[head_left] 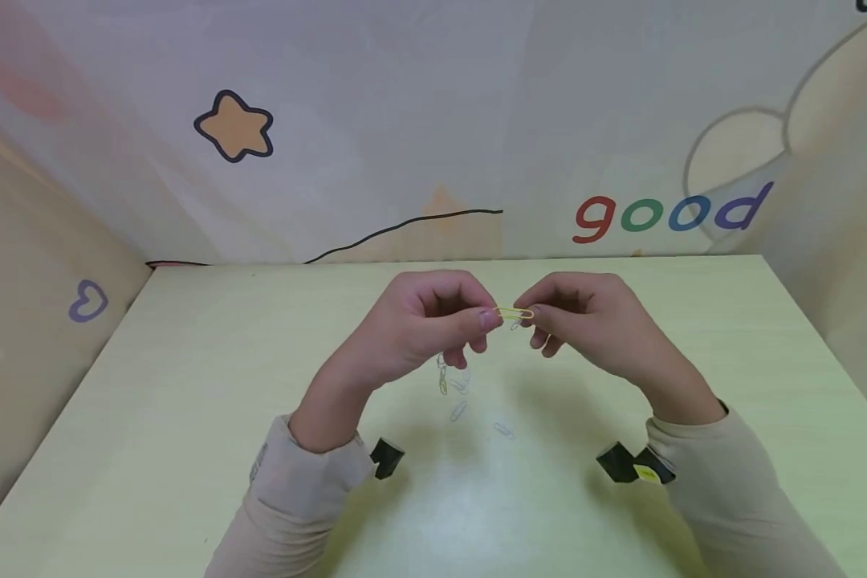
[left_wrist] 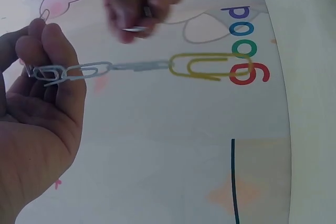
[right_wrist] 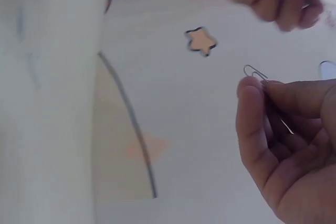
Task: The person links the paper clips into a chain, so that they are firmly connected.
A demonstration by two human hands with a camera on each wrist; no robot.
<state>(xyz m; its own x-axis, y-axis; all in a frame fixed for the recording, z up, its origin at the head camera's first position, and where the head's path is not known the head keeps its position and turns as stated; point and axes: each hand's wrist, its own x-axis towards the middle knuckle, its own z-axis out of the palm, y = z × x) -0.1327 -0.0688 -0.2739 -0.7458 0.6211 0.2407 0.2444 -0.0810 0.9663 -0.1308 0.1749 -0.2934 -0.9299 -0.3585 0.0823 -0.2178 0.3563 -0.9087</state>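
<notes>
Raised over the table, my left hand (head_left: pixel 437 325) pinches one end of a yellow paper clip (head_left: pixel 515 313) between thumb and fingertips. The clip's other end reaches the thumb of my right hand (head_left: pixel 585 325). Those right fingers pinch a thin wire paper clip (right_wrist: pixel 255 72), whose loop sticks up past the fingertips in the right wrist view. From my left hand hangs a chain of linked paper clips: silver clips (left_wrist: pixel 89 70) nearest the fingers and a yellow clip (left_wrist: pixel 210 65) at its free end.
On the pale table (head_left: pixel 152 417), below the hands, lie several loose silver clips, among them one clip (head_left: pixel 458 411) and another clip (head_left: pixel 503 431) closer to me. A printed cloth wall (head_left: pixel 405 120) stands behind the table. Dark wrist cameras (head_left: pixel 387 458) sit at both sleeves.
</notes>
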